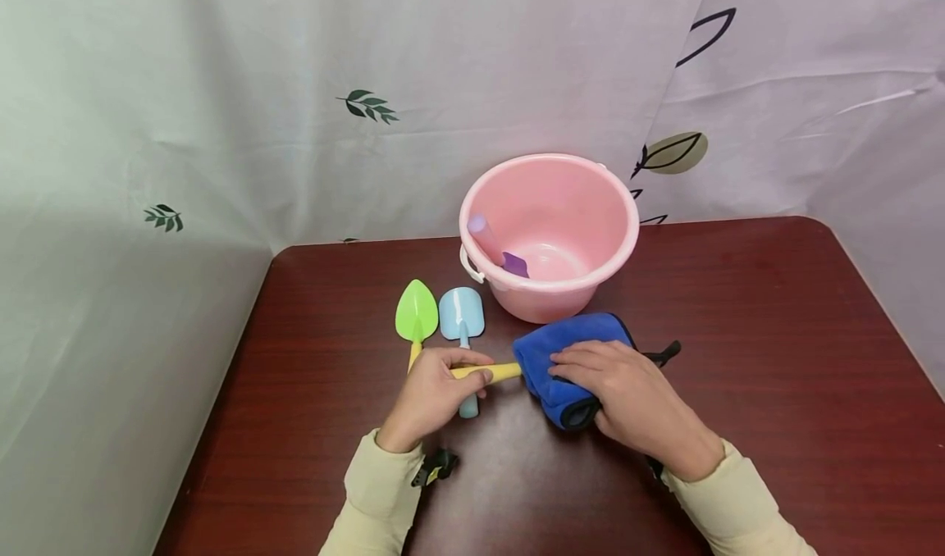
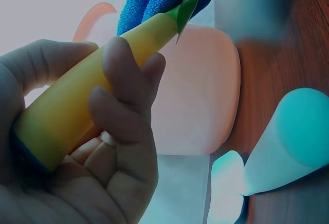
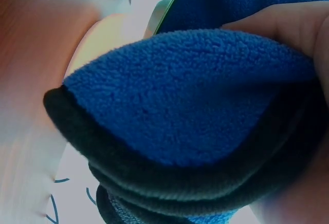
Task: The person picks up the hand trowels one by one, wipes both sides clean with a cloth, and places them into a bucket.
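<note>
My left hand grips the yellow handle of a toy garden tool. A bit of its green head shows in the left wrist view; the rest is hidden in the cloth. Folded around that head is a blue towel with black edging, held by my right hand. In the right wrist view the towel fills most of the picture, with my thumb against it. Beside my left hand lie a green trowel with a yellow handle and a light blue shovel.
A pink bucket with a white handle stands behind the towel, near the table's back edge. Inside it leans a purple shovel. Everything stands on a dark red-brown table, with a patterned white curtain behind.
</note>
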Demonstrator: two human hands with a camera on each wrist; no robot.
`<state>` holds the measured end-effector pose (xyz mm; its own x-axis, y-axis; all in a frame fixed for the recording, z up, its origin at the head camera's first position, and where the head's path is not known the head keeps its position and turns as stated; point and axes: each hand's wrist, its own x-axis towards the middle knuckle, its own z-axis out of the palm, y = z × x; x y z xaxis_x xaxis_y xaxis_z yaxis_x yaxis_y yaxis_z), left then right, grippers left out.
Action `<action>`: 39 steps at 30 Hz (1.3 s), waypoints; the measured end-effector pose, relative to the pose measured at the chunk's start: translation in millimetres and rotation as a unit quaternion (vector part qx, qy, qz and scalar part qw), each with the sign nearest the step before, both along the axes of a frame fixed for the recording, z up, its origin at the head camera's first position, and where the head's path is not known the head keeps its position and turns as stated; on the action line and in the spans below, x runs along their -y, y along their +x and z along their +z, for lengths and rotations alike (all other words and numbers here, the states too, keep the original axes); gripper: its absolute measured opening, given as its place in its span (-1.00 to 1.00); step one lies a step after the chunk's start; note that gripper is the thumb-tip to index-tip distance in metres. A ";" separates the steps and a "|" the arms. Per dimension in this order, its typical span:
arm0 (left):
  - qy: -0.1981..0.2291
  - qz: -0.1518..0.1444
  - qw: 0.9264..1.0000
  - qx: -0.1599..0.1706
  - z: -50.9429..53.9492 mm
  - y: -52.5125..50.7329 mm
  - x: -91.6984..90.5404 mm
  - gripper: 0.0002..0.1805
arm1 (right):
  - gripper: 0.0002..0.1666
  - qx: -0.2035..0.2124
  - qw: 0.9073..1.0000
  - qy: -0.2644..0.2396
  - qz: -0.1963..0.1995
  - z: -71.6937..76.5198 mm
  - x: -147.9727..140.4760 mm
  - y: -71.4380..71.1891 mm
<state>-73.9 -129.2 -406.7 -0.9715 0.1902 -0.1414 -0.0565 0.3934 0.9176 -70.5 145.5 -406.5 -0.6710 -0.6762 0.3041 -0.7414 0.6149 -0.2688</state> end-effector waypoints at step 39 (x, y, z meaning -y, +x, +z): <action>-0.012 0.020 0.999 0.022 4.3 -4.8 19.7 -0.85 | -0.38 -0.036 0.994 -0.033 -0.101 -1.1 -13.8 -4.1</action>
